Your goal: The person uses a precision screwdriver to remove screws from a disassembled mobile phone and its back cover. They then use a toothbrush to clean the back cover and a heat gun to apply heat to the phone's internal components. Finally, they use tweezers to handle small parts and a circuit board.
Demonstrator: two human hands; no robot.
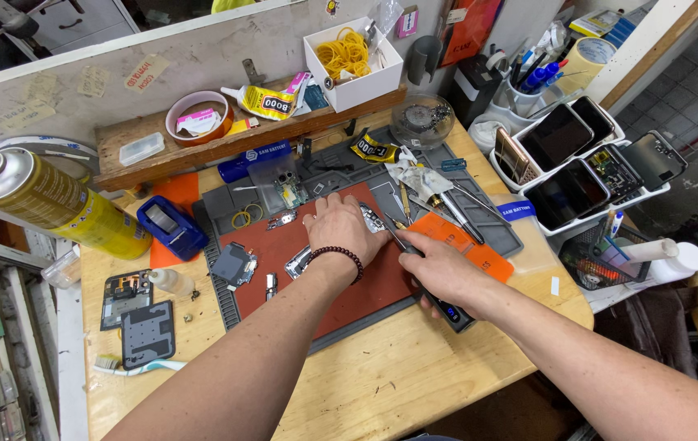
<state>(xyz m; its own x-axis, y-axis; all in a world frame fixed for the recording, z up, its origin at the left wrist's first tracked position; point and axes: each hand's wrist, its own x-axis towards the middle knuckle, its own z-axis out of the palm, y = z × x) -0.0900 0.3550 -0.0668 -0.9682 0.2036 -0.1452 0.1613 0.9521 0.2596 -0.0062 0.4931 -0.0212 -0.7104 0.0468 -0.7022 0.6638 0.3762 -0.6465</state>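
Near edge: bare wood of the table point(381, 384), both forearms reaching in over it.

Right hand point(439, 269) has its grip closed round a dark powered screwdriver point(434, 290). The body runs under the palm, butt end toward the near edge, thin bit angled up-left toward the phone frame point(341, 245). Looks a slim, stiff tool, light enough for one hand. Best held low on the barrel as here, so the tip stays steady.

Left hand point(342, 229), dark bead bracelet point(336, 257) at the wrist, lies flat with fingers spread on the phone frame, pinning it to the red mat point(300, 278). Not a closed grip, just a press from above. The frame sits mid-mat, only its metal edges showing around the palm. Judged thin, light, rigid but easily bent or scratched, and likely to slide on the mat. Hold by the outer edges or press flat, keeping off any exposed boards.

Left of it on the mat: a small dark square part point(233, 263). Farther left, a blue tape dispenser point(171, 224) and a yellow spray can point(55, 204) lying on its side.

Right and farther: white trays of phones point(569, 155).

Far: wooden shelf point(226, 135) with a white box of yellow rubber bands point(353, 61).
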